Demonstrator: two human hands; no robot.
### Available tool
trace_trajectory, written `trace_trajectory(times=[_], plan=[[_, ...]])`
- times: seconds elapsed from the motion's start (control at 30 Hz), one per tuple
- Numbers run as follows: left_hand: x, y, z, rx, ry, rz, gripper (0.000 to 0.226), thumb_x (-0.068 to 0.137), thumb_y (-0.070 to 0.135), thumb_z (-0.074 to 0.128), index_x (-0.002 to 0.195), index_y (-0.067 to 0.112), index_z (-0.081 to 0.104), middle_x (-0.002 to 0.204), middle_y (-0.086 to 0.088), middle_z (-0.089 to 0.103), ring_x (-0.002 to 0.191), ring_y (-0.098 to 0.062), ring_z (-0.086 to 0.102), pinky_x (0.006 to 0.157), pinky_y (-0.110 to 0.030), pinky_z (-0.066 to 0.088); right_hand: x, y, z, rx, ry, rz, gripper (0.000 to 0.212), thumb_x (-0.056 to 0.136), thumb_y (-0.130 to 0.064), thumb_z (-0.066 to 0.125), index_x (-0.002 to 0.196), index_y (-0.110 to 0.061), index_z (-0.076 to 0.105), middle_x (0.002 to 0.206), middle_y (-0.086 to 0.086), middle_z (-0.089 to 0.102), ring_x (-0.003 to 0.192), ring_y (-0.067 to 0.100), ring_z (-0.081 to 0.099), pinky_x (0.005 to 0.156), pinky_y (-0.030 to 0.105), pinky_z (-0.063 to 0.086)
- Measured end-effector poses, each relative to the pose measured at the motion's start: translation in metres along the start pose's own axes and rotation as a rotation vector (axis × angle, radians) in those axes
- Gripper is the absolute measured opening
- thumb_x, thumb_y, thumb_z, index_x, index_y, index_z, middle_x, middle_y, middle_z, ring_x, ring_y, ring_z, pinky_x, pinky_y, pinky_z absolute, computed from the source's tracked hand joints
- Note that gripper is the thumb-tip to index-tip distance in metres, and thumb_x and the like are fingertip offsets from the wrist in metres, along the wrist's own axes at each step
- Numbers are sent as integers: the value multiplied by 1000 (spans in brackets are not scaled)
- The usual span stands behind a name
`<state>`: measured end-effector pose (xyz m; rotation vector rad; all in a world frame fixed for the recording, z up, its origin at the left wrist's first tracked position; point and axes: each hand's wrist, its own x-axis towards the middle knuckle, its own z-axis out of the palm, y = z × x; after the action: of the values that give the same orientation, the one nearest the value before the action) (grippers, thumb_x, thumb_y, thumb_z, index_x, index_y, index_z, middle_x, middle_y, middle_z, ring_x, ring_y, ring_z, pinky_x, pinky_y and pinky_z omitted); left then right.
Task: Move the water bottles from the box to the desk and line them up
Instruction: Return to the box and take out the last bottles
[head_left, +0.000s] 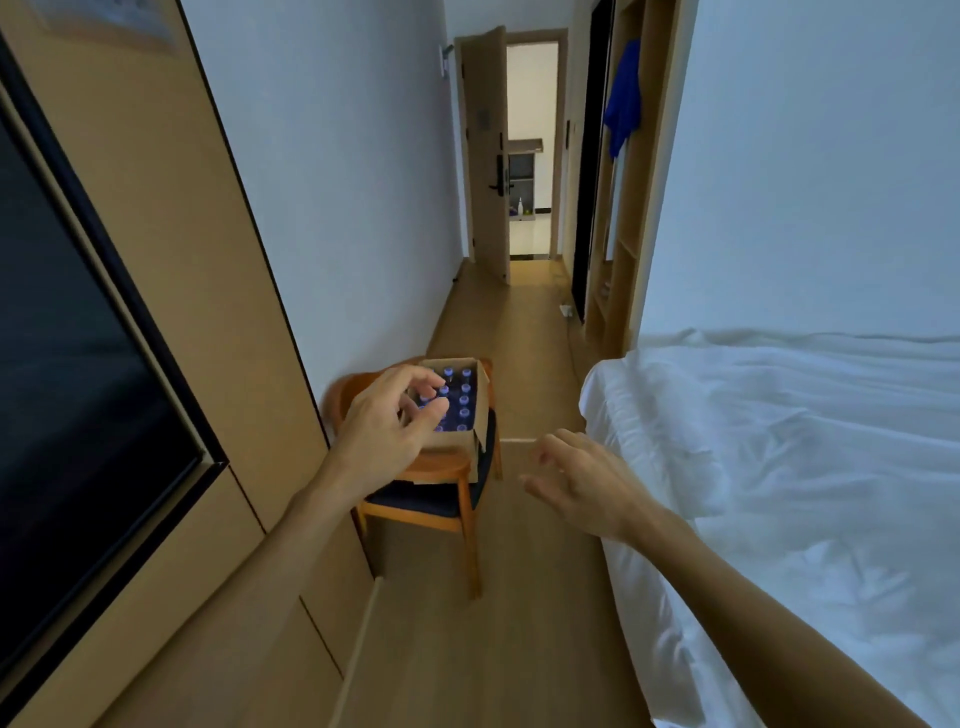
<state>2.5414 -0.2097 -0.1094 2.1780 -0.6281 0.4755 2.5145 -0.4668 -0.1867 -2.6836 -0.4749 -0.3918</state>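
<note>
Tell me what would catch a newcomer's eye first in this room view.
Two bare hands reach forward mid-frame: the left hand hovers in front of an open cardboard box of blue-capped water bottles, the right hand lower, beside the bed. The box sits on a wooden chair against the left wall. A white bed fills the right side.

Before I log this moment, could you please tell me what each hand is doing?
Left hand: open, fingers loosely curled, holding nothing.
Right hand: open, holding nothing.

Both forearms were bare to the frame's edge, with no sleeve showing. The left hand (387, 431) and right hand (582, 486) were bare too.
</note>
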Motion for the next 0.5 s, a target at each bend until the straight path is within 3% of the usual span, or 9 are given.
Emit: trace_trajectory(times=[0.37,0.43,0.5], plan=[[173,-128,74,42,32,-93,13,92,37,59,104,33,57,94,20,61,89,12,55,54,-8,44,190,125,51,-3,-73,12,31,88,-61,47,108,-37,51,106,-19,52,94,2,50,83,34,52],[208,-150,85,34,23,-103,13,92,33,60,105,31,57,92,18,61,89,14,53,60,-1,42,228,147,59,1,-90,28,30,88,-61,49,107,-38,51,105,-20,51,93,2,51,83,33,52],[243,-172,95,5,-3,-122,15,93,30,60,107,27,59,95,15,63,87,8,56,64,-2,43,264,167,67,8,-100,48,30,87,-63,49,106,-39,51,104,-22,50,92,3,52,83,32,52]])
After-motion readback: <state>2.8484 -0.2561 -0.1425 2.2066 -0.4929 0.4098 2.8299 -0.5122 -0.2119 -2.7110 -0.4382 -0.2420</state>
